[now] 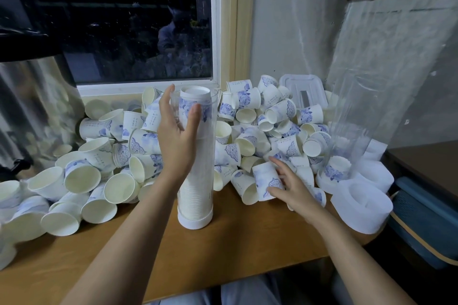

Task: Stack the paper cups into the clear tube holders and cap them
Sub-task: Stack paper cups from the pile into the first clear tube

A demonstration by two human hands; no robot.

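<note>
Desk (247,242) of pale wood carries everything, with the pile (247,126) of loose paper cups banked along its far edge under the window.

At the middle front the tube (198,156) stands upright in a white base cap (195,220), filled with nested cups nearly to its open rim. The left hand (177,131) holds it high up, thumb across the near side and fingers round the back. The wall is thin clear plastic, likely springy and slick, and the loaded column probably top-heavy, so a light steadying hold up high suits it better than a squeeze.

A spare tube (347,131) stands at the right with a cup or two at its bottom. Loose white caps (361,208) lie around its foot.

The cup (266,181) lies on its side at the near edge of the pile. The right hand (292,186) is spread over it, fingertips touching, not yet closed. Paper this thin weighs next to nothing and dents easily, so I would take it round the base or the rolled rim, where it is stiffest.
</note>
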